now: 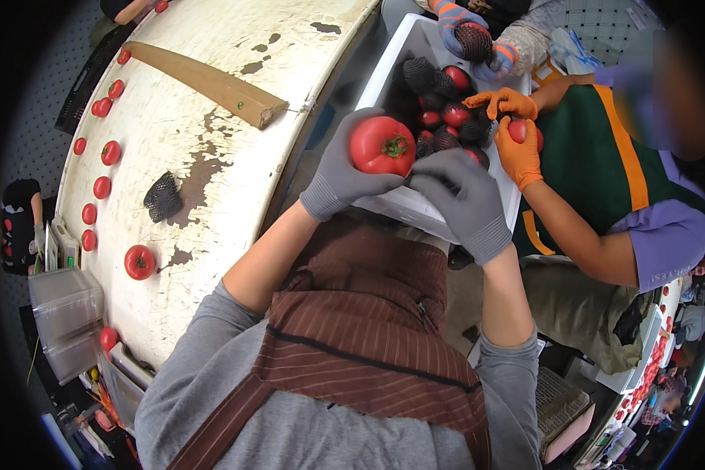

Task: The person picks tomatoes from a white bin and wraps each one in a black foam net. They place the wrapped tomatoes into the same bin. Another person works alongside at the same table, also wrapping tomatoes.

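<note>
My left hand, in a grey knit glove, holds a large red tomato with its green calyx facing right. Close beside the tomato is my right hand, also gloved in grey, its fingers bent; whether they pinch something dark near the tomato's lower edge I cannot tell. Both hands are over the near edge of a white foam box. In the box lie red tomatoes, some in black foam net sleeves. An empty-looking black net sleeve lies on the worn white table at left.
A wooden bar lies across the table, with several tomatoes along its far side. Clear plastic boxes stand at the table's left end. A co-worker's orange gloves and another's striped gloves hold tomatoes at the foam box.
</note>
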`<action>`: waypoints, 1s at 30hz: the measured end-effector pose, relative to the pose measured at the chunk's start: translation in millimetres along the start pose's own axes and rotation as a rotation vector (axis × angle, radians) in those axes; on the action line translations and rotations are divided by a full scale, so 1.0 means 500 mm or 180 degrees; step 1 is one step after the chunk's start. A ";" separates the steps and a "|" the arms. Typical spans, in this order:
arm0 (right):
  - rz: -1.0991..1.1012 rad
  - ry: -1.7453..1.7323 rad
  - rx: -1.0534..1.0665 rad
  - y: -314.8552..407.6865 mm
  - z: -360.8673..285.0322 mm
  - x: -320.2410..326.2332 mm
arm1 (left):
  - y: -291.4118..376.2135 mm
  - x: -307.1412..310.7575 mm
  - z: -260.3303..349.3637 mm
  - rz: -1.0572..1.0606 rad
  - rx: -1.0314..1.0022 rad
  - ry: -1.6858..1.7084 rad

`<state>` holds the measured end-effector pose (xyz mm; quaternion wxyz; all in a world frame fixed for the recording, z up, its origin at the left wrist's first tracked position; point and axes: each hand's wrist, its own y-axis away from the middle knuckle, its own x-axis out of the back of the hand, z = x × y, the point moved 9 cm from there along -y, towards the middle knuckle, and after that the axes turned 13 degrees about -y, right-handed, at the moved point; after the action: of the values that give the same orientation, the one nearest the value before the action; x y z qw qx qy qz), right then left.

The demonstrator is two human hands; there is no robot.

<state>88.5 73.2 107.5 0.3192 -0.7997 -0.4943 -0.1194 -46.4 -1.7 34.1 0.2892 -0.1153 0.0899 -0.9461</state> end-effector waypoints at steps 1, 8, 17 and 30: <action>0.0311 -0.0149 -0.0264 -0.014 0.009 0.015 | 0.001 -0.004 0.003 0.0076 -0.0010 -0.0046; 0.0738 -0.0008 -0.0044 -0.032 0.027 -0.029 | 0.018 0.006 0.045 0.0779 -0.0607 -0.0945; 0.0509 -0.0329 -0.0659 -0.026 0.073 -0.074 | 0.040 0.016 0.110 0.1441 -0.1477 -0.2140; -0.1483 -0.0841 -0.1039 0.060 -0.007 -0.124 | -0.011 0.067 -0.047 0.0755 0.0052 0.0130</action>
<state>85.1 17.5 67.0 0.0836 -0.7142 -0.6758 -0.1621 -82.7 -14.0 18.5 0.3981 -0.0822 0.1011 -0.9080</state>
